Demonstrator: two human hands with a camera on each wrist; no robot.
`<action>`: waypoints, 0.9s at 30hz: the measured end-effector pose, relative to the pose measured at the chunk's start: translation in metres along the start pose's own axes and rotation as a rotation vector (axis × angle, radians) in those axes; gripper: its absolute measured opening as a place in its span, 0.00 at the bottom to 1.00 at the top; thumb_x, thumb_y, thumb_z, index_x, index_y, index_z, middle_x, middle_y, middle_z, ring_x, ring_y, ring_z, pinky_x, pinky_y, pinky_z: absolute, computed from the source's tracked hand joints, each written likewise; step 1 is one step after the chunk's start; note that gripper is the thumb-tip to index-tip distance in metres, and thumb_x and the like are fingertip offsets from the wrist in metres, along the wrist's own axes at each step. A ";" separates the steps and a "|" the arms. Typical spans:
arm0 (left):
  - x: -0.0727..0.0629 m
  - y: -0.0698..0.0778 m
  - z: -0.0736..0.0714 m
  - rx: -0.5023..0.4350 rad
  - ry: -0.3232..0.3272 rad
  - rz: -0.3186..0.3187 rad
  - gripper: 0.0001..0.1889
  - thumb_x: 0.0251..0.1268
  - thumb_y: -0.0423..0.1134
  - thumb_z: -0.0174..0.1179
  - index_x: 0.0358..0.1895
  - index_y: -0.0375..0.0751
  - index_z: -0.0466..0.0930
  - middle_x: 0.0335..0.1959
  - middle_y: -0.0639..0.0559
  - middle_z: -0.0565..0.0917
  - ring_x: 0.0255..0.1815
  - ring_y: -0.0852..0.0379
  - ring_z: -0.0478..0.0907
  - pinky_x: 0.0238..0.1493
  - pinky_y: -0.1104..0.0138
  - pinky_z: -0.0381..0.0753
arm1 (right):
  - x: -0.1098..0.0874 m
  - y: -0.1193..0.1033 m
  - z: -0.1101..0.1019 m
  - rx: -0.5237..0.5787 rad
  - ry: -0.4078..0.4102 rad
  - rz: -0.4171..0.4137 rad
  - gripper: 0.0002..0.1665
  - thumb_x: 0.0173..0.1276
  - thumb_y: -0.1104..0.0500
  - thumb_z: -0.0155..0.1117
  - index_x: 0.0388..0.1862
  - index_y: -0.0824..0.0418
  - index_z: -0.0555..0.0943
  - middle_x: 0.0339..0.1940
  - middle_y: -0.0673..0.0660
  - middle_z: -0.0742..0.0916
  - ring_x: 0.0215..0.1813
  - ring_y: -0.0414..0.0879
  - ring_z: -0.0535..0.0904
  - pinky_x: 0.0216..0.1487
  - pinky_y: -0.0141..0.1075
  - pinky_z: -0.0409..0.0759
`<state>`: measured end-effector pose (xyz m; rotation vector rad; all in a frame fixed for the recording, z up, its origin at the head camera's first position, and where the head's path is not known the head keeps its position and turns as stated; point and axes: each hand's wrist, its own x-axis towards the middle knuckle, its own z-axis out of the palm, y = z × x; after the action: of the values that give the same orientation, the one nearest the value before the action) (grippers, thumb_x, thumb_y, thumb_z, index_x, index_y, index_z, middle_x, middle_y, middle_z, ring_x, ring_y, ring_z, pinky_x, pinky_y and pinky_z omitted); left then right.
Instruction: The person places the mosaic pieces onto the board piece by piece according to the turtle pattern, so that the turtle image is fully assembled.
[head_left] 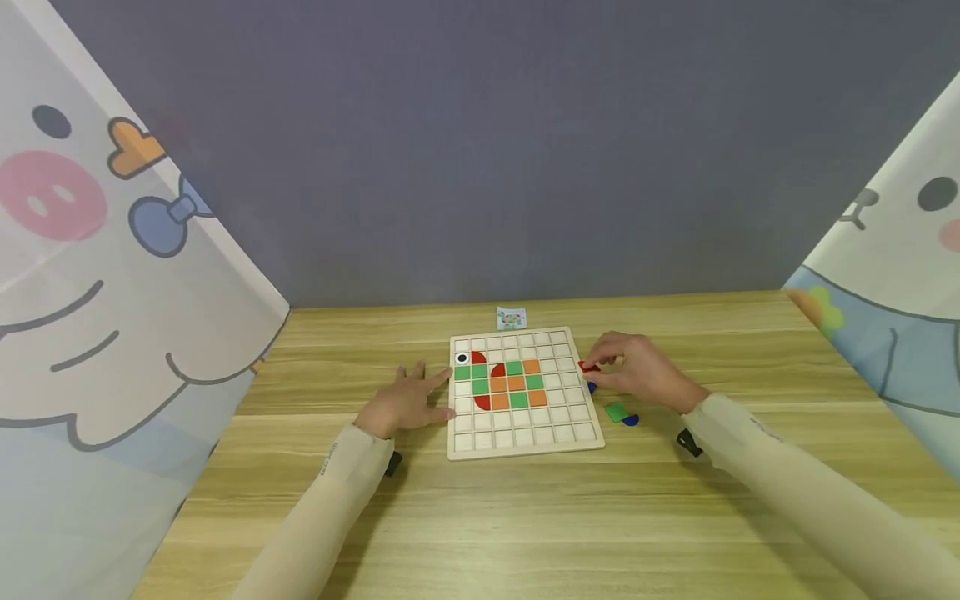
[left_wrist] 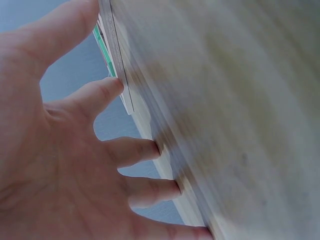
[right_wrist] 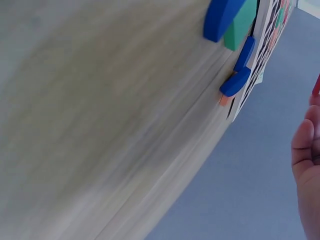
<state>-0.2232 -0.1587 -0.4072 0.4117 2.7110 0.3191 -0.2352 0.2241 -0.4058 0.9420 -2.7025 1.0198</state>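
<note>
A wooden grid board (head_left: 525, 437) lies on the table, its cells partly filled with green, orange and red tiles and one round eye tile (head_left: 462, 358). At the board's left edge my left hand (head_left: 405, 402) rests with spread fingers; the left wrist view shows thumb and forefinger (left_wrist: 102, 95) touching the board's side. Beyond the right edge my right hand (head_left: 636, 367) pinches a red tile (head_left: 587, 367) between thumb and fingertips, raised off the table in the right wrist view. Below it lie a green tile (head_left: 617, 412) and a blue tile (head_left: 631, 420).
A small pattern card (head_left: 512, 318) lies behind the board. More blue pieces (right_wrist: 235, 82) and an orange piece (right_wrist: 224, 100) lie along the board's right side. A grey panel (head_left: 525, 150) rises at the back, with cartoon-printed cloths on both sides.
</note>
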 end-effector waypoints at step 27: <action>0.003 0.000 0.001 -0.015 -0.008 -0.011 0.41 0.59 0.62 0.58 0.74 0.61 0.52 0.73 0.32 0.45 0.69 0.24 0.41 0.52 0.28 0.55 | 0.066 -0.001 0.044 0.022 -0.238 0.248 0.02 0.60 0.60 0.70 0.28 0.55 0.85 0.29 0.46 0.84 0.30 0.42 0.77 0.32 0.37 0.76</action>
<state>-0.2257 -0.1578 -0.4088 0.3928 2.6999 0.3341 -0.2822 0.1622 -0.4194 0.7919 -3.0738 1.0393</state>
